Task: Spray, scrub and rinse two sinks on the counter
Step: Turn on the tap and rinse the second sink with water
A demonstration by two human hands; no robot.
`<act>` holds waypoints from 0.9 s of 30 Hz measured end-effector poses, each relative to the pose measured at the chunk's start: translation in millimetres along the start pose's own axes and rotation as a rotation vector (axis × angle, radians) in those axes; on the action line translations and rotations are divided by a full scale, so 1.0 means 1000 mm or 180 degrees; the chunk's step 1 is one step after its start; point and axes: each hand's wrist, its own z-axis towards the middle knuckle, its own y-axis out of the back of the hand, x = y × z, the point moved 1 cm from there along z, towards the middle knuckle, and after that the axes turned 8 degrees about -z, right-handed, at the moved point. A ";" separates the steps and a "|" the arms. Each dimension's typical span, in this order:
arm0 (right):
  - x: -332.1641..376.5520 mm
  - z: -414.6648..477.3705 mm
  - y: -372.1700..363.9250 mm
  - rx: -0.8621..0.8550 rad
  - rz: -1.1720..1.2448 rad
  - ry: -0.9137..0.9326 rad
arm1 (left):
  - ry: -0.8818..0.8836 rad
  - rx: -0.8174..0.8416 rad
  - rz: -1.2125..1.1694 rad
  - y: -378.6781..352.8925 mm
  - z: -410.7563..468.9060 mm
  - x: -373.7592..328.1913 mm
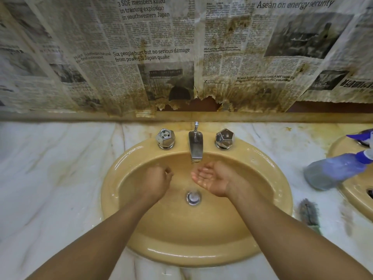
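Observation:
A wet yellow sink (129, 231) lies straight below me, with a chrome faucet (195, 145) between two faceted chrome knobs (165, 138) (224, 138). My right hand (210, 178) is cupped palm-up just under the spout, wet, holding nothing. My left hand (156, 181) hovers in the basin to the left of the spout, its fingers curled in, and nothing shows in it. The chrome drain (193, 197) sits between my wrists. A second yellow sink (355, 197) shows at the right edge.
A purple spray bottle (337, 170) lies on its side across the marble counter (50, 178) and the second sink's rim. A grey scrub brush (308, 214) lies on the counter between the sinks. Stained newspaper (151, 57) covers the wall behind.

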 end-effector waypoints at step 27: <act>0.117 -0.028 -0.062 -0.0400 -0.0837 0.1569 | -0.1254 0.0186 0.1419 0.049 0.035 0.077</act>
